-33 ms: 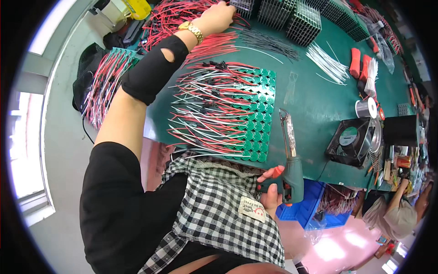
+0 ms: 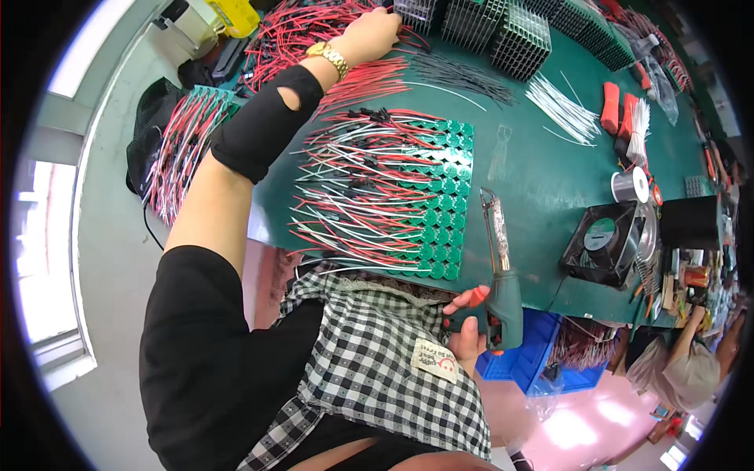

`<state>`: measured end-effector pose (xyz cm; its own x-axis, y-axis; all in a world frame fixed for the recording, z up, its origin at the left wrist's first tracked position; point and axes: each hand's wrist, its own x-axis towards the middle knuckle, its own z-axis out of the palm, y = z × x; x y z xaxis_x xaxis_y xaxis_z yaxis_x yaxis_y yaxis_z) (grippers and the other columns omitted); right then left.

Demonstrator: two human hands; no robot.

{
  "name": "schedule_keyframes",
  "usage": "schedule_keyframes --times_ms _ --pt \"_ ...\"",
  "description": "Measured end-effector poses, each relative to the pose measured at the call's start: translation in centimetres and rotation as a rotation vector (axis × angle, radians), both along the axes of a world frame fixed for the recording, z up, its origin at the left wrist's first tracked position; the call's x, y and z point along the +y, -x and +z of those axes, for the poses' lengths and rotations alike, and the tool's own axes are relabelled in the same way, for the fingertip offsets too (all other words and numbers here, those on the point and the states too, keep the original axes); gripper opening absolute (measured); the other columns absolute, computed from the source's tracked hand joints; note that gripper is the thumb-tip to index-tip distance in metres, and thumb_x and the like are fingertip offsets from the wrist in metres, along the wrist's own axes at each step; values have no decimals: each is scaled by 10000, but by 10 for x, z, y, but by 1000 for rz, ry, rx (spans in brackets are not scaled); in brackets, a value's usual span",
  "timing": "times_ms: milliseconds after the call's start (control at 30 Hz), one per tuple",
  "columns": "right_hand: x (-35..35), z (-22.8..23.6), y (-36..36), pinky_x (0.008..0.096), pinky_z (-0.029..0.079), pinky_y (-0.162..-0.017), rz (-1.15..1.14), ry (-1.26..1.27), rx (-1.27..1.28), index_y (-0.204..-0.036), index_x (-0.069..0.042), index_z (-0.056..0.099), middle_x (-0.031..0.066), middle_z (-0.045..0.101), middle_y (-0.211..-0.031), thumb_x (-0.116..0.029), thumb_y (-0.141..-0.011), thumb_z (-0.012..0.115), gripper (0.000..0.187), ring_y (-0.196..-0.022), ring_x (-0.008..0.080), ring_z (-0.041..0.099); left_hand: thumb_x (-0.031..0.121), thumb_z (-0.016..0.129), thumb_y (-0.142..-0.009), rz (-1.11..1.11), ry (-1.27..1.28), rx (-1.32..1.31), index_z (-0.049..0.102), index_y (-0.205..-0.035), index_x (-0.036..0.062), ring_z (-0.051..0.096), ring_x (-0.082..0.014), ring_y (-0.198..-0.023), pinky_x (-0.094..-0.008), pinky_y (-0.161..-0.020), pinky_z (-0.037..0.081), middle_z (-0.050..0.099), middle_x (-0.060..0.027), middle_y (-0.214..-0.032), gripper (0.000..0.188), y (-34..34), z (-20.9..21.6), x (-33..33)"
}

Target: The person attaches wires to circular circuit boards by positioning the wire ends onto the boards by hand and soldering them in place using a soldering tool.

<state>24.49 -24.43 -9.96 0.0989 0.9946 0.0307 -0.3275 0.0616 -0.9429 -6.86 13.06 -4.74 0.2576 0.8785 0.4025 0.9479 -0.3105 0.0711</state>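
My left hand [image 2: 372, 36] reaches to the far side of the bench, over a tangled pile of red wires [image 2: 294, 31]. Its fingers are curled together there, and what they pinch is hidden. In my right hand [image 2: 469, 339], near the bench's front edge, is a green soldering gun [image 2: 504, 310] with its long metal barrel pointing away from me. A red cover sits on one finger of that hand. Between my hands lies a panel of round green circuit boards [image 2: 448, 200], with red, white and black wires [image 2: 361, 192] fanning out to its left.
Black wires [image 2: 459, 77] and white wires [image 2: 561, 110] lie beyond the panel. Stacked black grid blocks [image 2: 522, 43] stand at the back. To the right are a solder spool [image 2: 628, 187] and a fan [image 2: 603, 239]. A blue bin [image 2: 534, 353] sits below the bench edge.
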Motion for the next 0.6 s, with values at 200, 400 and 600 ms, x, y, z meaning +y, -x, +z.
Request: schedule_keyframes --times_ms 200,400,600 --pt "4 -4 1 340 517 -662 14 -9 30 -1272 8 414 135 547 -928 -234 -819 617 553 -750 213 564 195 627 -842 -106 -92 -116 631 -904 35 585 -309 -850 -394 -781 472 574 -146 -919 172 12 -5 13" --pt "1 -4 1 305 456 -600 0 46 -41 -1268 -18 412 108 536 -919 -345 -803 615 604 -741 196 570 91 556 -886 -12 77 -1109 613 -794 8 612 -183 -794 -298 -678 478 598 -53 -828 136 4 53 -12" --pt "-1 -6 -1 357 522 -662 17 -36 38 -1270 -10 398 139 534 -903 -270 -830 632 563 -734 232 574 186 532 -953 -330 149 -2027 567 -992 81 581 -109 -675 -243 -628 481 581 12 -812 117 16 54 -25"
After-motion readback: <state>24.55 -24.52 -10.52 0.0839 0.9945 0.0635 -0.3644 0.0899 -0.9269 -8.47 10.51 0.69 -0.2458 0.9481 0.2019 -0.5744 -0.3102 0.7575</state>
